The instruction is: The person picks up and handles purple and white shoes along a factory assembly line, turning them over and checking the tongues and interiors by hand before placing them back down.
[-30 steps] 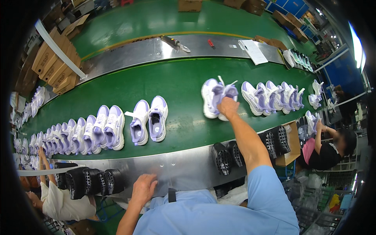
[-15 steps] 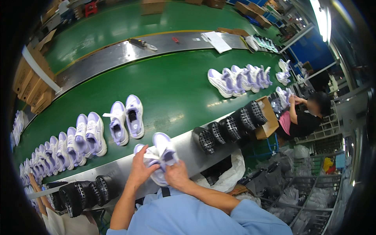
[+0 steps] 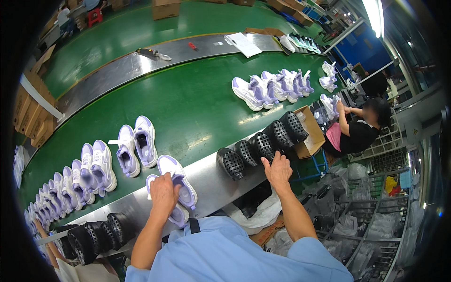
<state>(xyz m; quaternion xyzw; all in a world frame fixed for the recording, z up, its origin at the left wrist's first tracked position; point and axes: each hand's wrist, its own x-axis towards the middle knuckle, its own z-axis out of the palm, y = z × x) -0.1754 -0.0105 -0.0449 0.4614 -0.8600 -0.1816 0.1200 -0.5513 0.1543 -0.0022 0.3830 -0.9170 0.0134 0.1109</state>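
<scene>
A pair of white-and-purple sneakers (image 3: 170, 163) lies left of centre in the lower half of the frame, directly under the fingers of the left hand (image 3: 163, 196), beside the metal strip of the table (image 3: 211, 185). Those fingers are curled down, gripping the pair where the two shoes meet. Right of centre, the right hand (image 3: 278, 173) has its fingers parted and open beside black perforated shoe forms (image 3: 261, 144); whether they touch, I cannot tell

White papers (image 3: 246, 45); probably 1 red stool (image 3: 95, 18).
</scene>
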